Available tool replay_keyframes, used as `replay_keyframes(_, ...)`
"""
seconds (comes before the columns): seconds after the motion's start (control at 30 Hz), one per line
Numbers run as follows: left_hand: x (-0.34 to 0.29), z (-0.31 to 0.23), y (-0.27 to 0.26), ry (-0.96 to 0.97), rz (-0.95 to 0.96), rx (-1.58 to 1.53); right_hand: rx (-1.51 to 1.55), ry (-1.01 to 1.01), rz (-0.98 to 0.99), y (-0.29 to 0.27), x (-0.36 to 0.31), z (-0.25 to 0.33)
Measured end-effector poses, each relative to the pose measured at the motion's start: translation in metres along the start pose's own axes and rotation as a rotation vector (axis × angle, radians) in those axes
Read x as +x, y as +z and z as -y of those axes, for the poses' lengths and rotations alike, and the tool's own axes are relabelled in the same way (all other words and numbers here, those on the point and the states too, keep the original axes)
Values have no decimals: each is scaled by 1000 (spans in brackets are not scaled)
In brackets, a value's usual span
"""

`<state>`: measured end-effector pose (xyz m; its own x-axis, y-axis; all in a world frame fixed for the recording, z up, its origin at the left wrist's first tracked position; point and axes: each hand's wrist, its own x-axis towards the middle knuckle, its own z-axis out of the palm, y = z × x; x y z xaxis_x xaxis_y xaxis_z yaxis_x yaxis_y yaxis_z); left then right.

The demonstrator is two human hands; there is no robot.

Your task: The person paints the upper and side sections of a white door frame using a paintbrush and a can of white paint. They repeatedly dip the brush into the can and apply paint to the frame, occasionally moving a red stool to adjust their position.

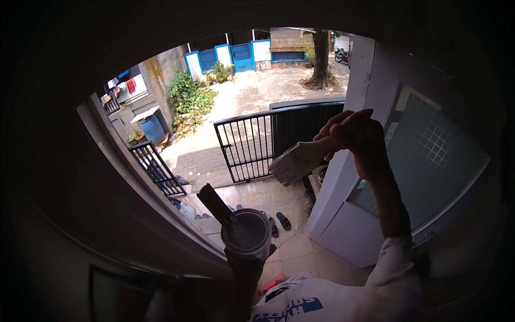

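My right hand [358, 137] is raised at the right, its fingers wrapped round the handle of a wide paintbrush [294, 162]. The bristles point left and down and look coated with pale paint. Lower down, my left hand [248, 264] grips an open paint can [248, 232] from below and around its side. Pale grey paint shows inside the can. A flat dark stick [215, 205] stands tilted in it, leaning out over the left rim. The brush is apart from the can, above it and to the right.
A white door frame [343, 161] and a door with a glass pane [424, 155] stand close on the right. Another frame edge [145, 177] runs along the left. Sandals [283, 221] lie on the tiled floor [300, 257]. Beyond is a black metal gate [247, 145].
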<state>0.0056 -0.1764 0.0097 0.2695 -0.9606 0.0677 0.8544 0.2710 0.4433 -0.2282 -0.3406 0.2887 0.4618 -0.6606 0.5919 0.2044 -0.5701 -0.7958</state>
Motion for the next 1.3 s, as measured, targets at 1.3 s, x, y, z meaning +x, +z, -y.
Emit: replay_keyframes(1.3,4,-8,51,-89,-105,-77,68,9,669,71,37,-23)
